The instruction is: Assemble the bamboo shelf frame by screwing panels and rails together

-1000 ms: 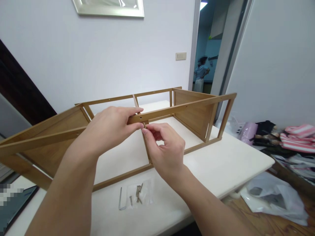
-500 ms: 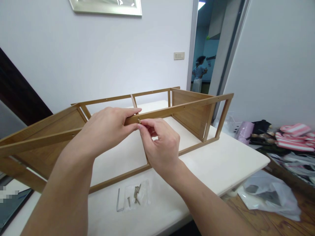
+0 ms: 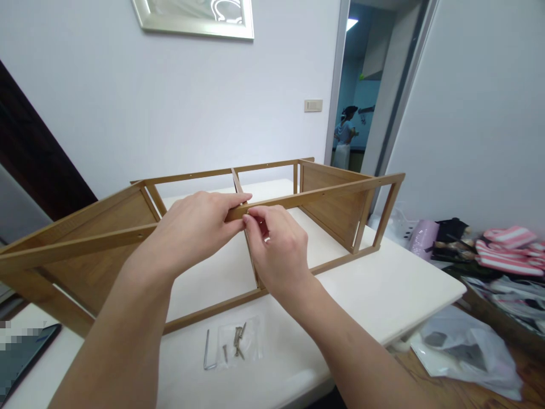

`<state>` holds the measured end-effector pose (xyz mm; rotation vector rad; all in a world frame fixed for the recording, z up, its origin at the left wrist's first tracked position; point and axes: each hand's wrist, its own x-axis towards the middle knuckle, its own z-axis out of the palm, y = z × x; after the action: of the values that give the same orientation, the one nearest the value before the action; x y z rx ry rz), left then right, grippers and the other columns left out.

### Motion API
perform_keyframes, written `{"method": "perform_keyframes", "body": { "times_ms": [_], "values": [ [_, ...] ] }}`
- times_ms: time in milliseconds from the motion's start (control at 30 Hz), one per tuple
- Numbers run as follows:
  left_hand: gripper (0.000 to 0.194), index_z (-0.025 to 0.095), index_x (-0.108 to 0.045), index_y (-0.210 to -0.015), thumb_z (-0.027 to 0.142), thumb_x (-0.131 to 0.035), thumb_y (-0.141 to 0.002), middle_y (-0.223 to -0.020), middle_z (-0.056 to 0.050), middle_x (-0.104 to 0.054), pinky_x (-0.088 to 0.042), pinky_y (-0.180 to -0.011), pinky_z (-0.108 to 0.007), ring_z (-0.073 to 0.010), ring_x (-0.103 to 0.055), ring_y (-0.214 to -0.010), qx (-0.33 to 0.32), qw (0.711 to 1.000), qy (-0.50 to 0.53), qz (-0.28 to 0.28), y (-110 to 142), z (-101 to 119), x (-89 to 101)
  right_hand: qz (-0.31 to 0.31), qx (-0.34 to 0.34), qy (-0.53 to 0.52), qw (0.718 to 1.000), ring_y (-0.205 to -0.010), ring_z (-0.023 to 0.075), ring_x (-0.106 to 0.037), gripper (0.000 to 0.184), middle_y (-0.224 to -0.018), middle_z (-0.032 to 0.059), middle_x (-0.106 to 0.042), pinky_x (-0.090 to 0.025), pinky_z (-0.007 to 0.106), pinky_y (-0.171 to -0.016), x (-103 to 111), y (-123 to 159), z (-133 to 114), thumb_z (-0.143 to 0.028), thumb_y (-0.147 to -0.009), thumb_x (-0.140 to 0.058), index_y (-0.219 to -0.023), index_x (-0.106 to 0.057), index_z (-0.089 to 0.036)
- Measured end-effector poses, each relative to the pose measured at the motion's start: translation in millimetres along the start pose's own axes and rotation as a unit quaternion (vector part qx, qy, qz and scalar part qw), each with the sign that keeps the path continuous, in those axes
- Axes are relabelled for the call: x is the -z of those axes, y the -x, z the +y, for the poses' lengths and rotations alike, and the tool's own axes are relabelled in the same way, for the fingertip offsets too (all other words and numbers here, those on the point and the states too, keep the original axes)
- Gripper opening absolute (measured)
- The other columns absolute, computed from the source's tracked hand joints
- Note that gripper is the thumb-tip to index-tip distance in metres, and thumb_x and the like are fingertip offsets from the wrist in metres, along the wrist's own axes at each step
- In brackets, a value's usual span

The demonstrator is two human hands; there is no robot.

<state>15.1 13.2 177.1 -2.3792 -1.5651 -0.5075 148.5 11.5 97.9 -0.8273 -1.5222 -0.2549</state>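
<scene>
1. On my feed, a blocky blur covers part of the black-edged, flat dark screen [image 3: 29, 360] at eight o'clock, so I cannot read it; the grey patches on the crumpled white plastic bag [image 3: 468, 346] at four o'clock are too blurred for me to make out.
2. I see the bare left hand [image 3: 198, 224] at nine o'clock of centre, grasping the upper near rail of the light-brown wooden slatted frame [image 3: 298, 199], fingers over the top and thumb underneath.
3. The bare right hand [image 3: 283, 241], just off centre toward five o'clock, pinches a small metallic screw [image 3: 247, 212] between thumb and index finger against that rail; the fingertips hide nearly all of it from me.
4. The frame stretches from nine o'clock to three across the smooth white surface [image 3: 383, 289], solid panels near both ends.
5. Toward seven o'clock I have a silver L-shaped hex key [image 3: 206, 349] just beside a small transparent plastic bag [image 3: 256, 341] with several brass-coloured screws [image 3: 237, 339]; I cannot tell whether they lie in or on it.
6. In the room, I find a silver-framed picture [image 3: 200, 31] at eleven, a beige wall switch [image 3: 313, 105] at one, a person in a light-blue top [image 3: 344, 133] beyond the doorway at two, and pink-and-white striped cloth [image 3: 506, 250] at three.
</scene>
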Motion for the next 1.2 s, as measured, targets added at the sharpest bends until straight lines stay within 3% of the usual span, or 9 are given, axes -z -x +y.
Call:
{"method": "perform_keyframes", "body": {
  "times_ms": [367, 500, 700, 933, 1200],
  "values": [
    [0.035, 0.036, -0.068, -0.112, 0.031, -0.047, -0.085, -0.085, 0.003, -0.073, -0.035, -0.06, -0.027, -0.0188, -0.064, -0.075, -0.002, 1.0, 0.014, 0.001, 4, 2, 1.9, -0.035, 0.033, 0.048, 0.998, -0.073, 0.0153, -0.058, 0.013, -0.082, 0.0055, -0.063, -0.047, 0.028, -0.066, 0, -4, -1, -0.017, -0.095, -0.045, -0.09, -0.057, -0.016],
    [0.032, 0.035, -0.068, -0.107, 0.029, -0.044, -0.087, -0.083, 0.003, -0.073, -0.034, -0.058, -0.028, -0.019, -0.063, -0.073, -0.016, 1.0, 0.015, 0.002, 5, 2, 1.8, -0.069, 0.062, 0.152, 0.984, -0.067, 0.0158, -0.053, 0.02, -0.077, 0.0052, -0.06, -0.038, 0.027, -0.058, 0, -8, -2, -0.02, -0.098, -0.042, -0.083, -0.055, -0.017],
    [0.039, 0.035, -0.065, -0.121, 0.03, -0.043, -0.088, -0.093, 0.0, -0.075, -0.038, -0.061, -0.028, -0.0217, -0.066, -0.082, -0.016, 1.0, 0.012, -0.004, 5, 1, 1.7, -0.081, 0.089, 0.27, 0.955, -0.061, 0.0134, -0.049, 0.03, -0.071, 0.0024, -0.059, -0.02, 0.029, -0.052, -1, -12, 0, -0.027, -0.103, -0.038, -0.079, -0.053, -0.019],
    [0.044, 0.037, -0.063, -0.123, 0.024, -0.045, -0.085, -0.099, 0.0, -0.076, -0.045, -0.069, -0.031, -0.0235, -0.069, -0.089, -0.014, 1.0, -0.001, 0.007, 3, -1, -2.9, -0.056, 0.076, 0.247, 0.964, -0.055, 0.0127, -0.048, 0.043, -0.061, 0.0005, -0.056, -0.022, 0.029, -0.052, 2, -6, 4, -0.045, -0.102, -0.04, -0.07, -0.052, -0.019],
    [0.045, 0.037, -0.06, -0.129, 0.03, -0.048, -0.087, -0.108, 0.0, -0.075, -0.049, -0.078, -0.034, -0.0259, -0.068, -0.101, 0.009, 1.0, 0.003, -0.005, 4, 2, -0.5, -0.026, 0.064, 0.165, 0.984, -0.055, 0.0118, -0.049, 0.029, -0.064, -0.0004, -0.056, -0.029, 0.027, -0.052, 10, 6, 1, -0.034, -0.099, -0.049, -0.074, -0.051, -0.02]
  ]
}}
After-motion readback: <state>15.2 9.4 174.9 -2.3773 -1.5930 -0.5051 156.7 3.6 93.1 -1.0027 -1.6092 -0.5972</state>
